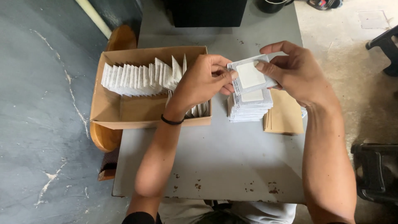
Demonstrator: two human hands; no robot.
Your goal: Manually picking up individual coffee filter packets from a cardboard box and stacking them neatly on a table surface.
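Both my hands hold one flat square packet [250, 76], grey-patterned with a white centre, above a grey metal table [224, 157]. My left hand [203, 81] pinches its left edge with thumb and fingers; a black band sits on that wrist. My right hand [296, 70] grips its right edge. Directly below the packet lies a stack of the same packets [250, 108]. To the left, an open cardboard box [110, 105] holds a row of several white packets [137, 76] standing on edge.
A pile of brown paper envelopes [286, 118] lies right of the stack. A black box [207, 12] and a dark cup [271, 5] stand at the table's far end. A wooden stool [120, 39] sits under the cardboard box. Black plastic furniture [375, 170] stands at the right.
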